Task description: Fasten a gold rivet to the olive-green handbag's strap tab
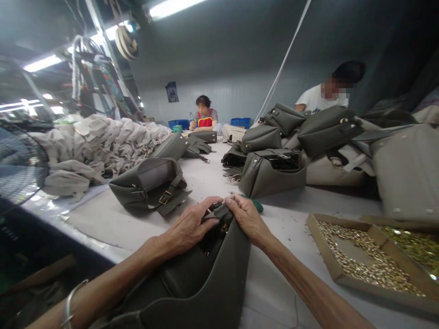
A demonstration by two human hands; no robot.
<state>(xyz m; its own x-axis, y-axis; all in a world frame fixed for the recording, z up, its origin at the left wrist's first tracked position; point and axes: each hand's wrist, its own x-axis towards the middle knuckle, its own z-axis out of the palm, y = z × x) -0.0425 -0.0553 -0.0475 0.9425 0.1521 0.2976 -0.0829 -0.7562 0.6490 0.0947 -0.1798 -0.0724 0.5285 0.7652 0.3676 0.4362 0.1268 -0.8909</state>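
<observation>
A dark olive handbag (219, 283) lies open before me, its mouth facing up and small gold-coloured metal parts showing inside. At its far end, my left hand (192, 224) pinches the edge of the bag between thumb and fingers. Close beside it, my right hand (245, 217) is closed on the same end, thumb and fingertips together at a small tab. The fingertips partly hide what is between them. Just behind my right hand lies a green-handled tool (256, 204), partly covered by that hand.
Finished-looking olive handbags (151, 183) stand at left and in a pile (274, 169) at right. A cardboard tray (343, 269) of small gold metal pieces sits at right. Pale cloth pieces (103, 141) are heaped at left near a fan (20, 160). Two people work across the table.
</observation>
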